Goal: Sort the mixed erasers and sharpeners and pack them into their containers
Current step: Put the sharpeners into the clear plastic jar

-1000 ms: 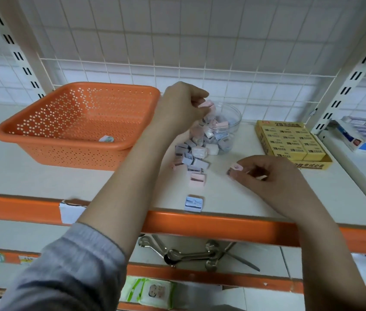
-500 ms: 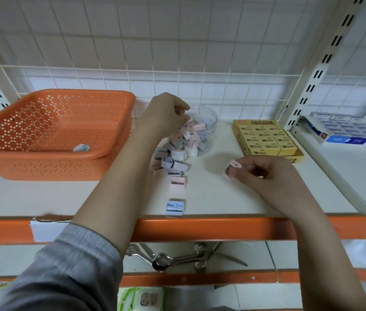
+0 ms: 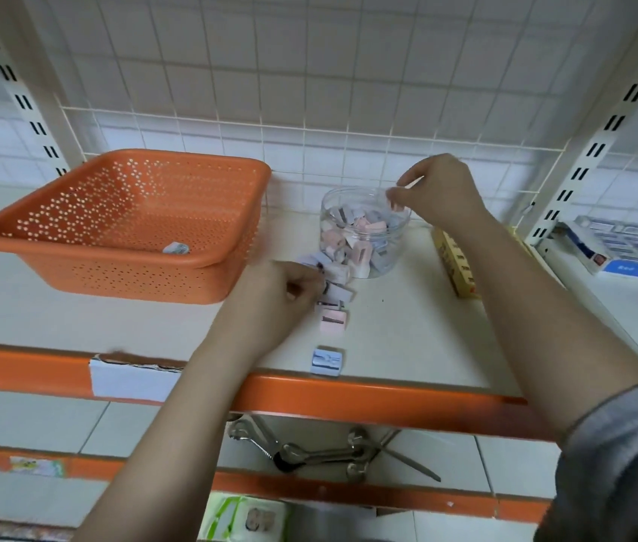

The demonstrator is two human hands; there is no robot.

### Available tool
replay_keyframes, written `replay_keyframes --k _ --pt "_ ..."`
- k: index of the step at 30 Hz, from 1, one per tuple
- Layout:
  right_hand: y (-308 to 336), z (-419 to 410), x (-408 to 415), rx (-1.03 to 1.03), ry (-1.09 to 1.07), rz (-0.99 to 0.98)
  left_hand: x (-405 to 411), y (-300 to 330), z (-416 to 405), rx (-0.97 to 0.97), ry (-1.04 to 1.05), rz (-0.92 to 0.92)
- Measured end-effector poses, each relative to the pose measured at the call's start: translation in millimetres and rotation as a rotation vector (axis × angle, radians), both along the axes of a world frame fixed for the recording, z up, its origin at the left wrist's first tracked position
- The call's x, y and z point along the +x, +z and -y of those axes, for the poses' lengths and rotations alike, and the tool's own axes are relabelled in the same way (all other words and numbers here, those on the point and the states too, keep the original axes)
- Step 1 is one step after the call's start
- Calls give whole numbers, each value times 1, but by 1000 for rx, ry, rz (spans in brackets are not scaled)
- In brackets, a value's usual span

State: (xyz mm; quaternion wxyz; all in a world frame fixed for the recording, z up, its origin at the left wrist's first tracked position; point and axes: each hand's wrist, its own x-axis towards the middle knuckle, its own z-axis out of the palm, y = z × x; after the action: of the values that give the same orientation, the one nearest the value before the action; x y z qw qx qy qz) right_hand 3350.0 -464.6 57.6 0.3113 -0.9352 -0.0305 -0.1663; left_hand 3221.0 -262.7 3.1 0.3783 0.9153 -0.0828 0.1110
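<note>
A clear plastic jar holds several pink, white and blue sharpeners. My right hand hovers over the jar's right rim, its fingertips pinching what looks like a small pale pink sharpener. A loose pile of sharpeners lies in front of the jar. My left hand reaches into the pile's left side, fingers curled round a piece there. A pink sharpener and a blue sharpener lie apart, nearer the shelf edge. The yellow eraser box is mostly hidden behind my right forearm.
An orange perforated basket stands at the left with one wrapped eraser inside. A blue-and-white box sits on the neighbouring shelf at right. The orange shelf lip runs along the front. Metal tools lie on the shelf below.
My right hand carried its pink sharpener from the shelf surface up to the jar's rim. My left hand came down from the jar to the loose pile. The camera shifted left.
</note>
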Motion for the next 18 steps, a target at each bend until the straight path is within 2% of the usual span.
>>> replay_keyframes --k 5,11,18 --pt "-7 -3 10 -134 -19 -125 -7 -10 -8 54 59 -25" --pt "-10 -1 -1 -138 -9 -70 -7 -13 -12 57 106 -28" --pt "-8 6 -49 17 70 1 18 -7 -11 120 76 -66"
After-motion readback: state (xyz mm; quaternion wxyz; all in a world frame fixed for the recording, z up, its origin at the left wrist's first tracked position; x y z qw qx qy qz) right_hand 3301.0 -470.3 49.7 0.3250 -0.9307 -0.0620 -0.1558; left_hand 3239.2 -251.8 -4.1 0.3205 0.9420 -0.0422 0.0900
